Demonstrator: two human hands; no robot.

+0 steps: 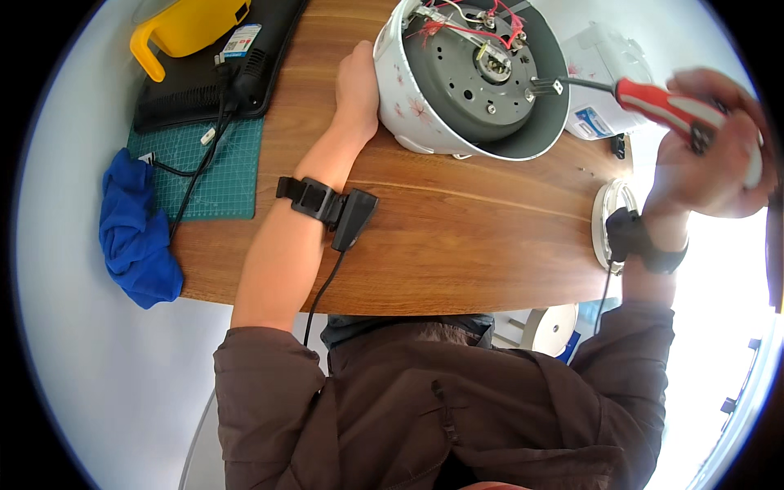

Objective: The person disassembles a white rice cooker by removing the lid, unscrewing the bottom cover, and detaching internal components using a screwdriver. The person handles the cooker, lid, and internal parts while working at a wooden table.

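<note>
A white rice cooker body (398,106) with a red flower pattern lies with its open underside showing, at the far middle of the table. Inside it are a dark grey metal plate (445,90), red and white wires (482,33) and a small metal bracket (542,86). My left hand (357,91) grips the cooker's left side, its fingertips partly hidden by the wall. In my right hand (719,151), closed and slightly blurred, is a red and grey screwdriver (653,102). Its shaft points left across the rim, the tip at the bracket.
A black flat appliance (175,98) bears a yellow jug (192,33) at the far left. Nearer lie a green cutting mat (237,180), black cables (193,188) and a blue cloth (135,237). A white ring-shaped part (602,229) sits by my right wrist; a white housing (581,122) stands behind.
</note>
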